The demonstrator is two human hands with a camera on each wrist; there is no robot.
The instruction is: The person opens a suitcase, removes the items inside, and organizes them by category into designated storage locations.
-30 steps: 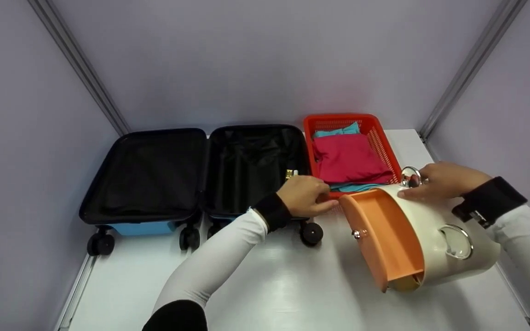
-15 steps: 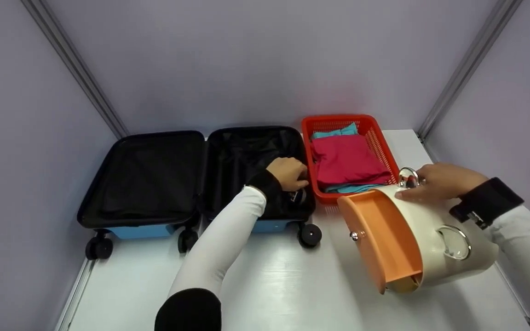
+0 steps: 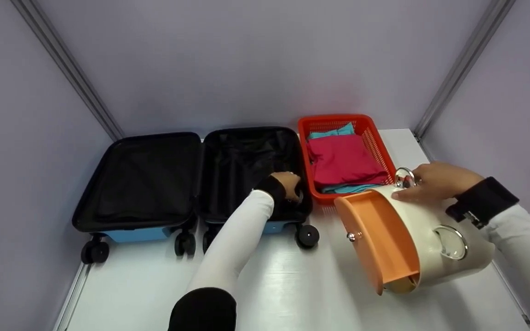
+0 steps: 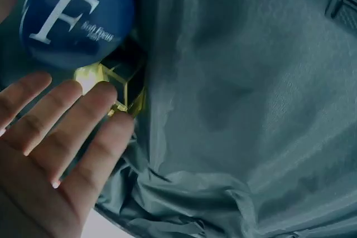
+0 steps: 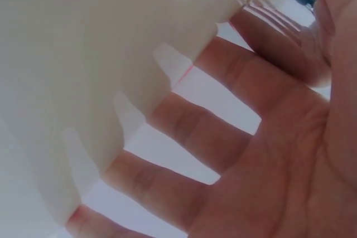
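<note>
Smooth grey wall panels around a white surface, glossy with reflected light. Your left hand, lowered into the right half of the black-lined suitcase, is partly concealed in the head view; at the wrist its fingers show extended and apart, thumb cut off by the frame, beside a round blue disc lettered F, fine print blurred, and a gold-edged angular object, partly covered. Whether the fingertips touch either, you cannot tell. Your right hand, fingers spread and nearly straight, presses the cream case: curved glossy shell, chrome rings, orange drawer standing out. Red perforated basket: folded pink cloth over teal cloth. Suitcase lining: thin, wrinkled fabric.
</note>
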